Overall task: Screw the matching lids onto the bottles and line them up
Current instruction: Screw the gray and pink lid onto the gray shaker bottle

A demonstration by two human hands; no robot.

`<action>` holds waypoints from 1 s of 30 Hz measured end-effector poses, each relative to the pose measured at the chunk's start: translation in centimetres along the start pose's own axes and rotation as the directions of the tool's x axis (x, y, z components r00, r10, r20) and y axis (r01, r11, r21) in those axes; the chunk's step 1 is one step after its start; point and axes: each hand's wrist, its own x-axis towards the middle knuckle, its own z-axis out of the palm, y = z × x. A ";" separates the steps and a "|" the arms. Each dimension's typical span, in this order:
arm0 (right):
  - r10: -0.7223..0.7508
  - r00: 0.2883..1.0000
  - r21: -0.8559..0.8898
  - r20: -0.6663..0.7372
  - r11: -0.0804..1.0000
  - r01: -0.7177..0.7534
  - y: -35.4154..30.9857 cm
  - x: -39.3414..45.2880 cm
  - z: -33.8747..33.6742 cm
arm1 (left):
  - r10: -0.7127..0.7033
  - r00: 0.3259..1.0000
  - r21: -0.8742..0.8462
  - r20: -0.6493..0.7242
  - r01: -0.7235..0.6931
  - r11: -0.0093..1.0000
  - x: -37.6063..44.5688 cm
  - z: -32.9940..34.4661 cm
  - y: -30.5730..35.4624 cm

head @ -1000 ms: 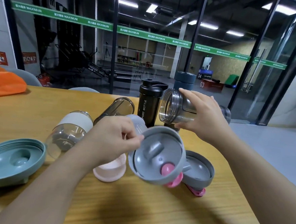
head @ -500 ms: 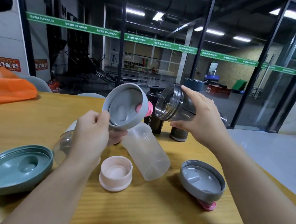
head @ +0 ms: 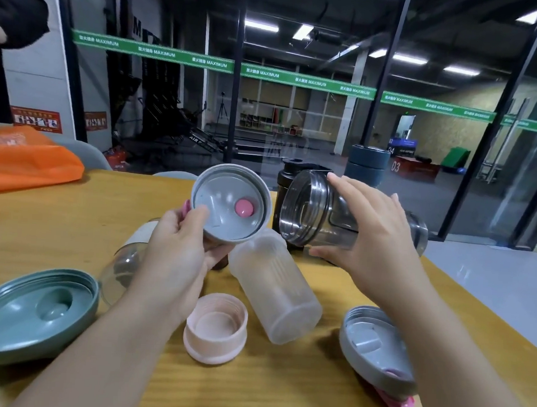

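Left hand (head: pixel 174 254) grips grey lid (head: pixel 230 202); right hand (head: pixel 375 242) grips smoky bottle (head: pixel 311 208).

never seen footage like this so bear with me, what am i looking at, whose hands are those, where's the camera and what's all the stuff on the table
There is no machine here. A person wears a wide-angle camera on the head, so you see their own two bare hands from above and behind.

The left hand holds a grey lid with a pink button, its inside turned toward the camera. The right hand holds a smoky clear bottle on its side, open mouth facing the lid. The two are close but not joined yet.

On the wooden table lie a big green lid, a pink lid, a frosted bottle on its side, a second grey lid, and a clear bottle with a white band partly hidden by the left arm. A black bottle stands behind with its lid on. An orange bag sits far left.
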 end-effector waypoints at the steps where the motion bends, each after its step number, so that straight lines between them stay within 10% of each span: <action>1: -0.007 1.000 0.004 0.005 1.000 0.007 -0.1 -0.2 0.0 | -0.007 1.000 -0.029 0.011 0.008 1.000 0.0 0.1 -0.1; 12: -0.032 0.999 0.052 0.012 0.998 0.031 -0.3 -0.7 0.3 | 0.107 0.983 0.155 0.149 -0.130 0.979 0.7 -0.9 -1.3; 17: -0.071 0.997 0.062 0.019 0.996 0.070 -0.9 -0.7 0.5 | 0.358 0.898 0.612 0.256 -0.438 0.658 -0.9 0.1 -1.7; 30: -0.095 0.995 0.075 0.005 0.993 0.095 -1.3 -1.1 0.8 | 0.326 0.839 0.502 0.435 -0.527 0.686 -1.5 0.0 -2.1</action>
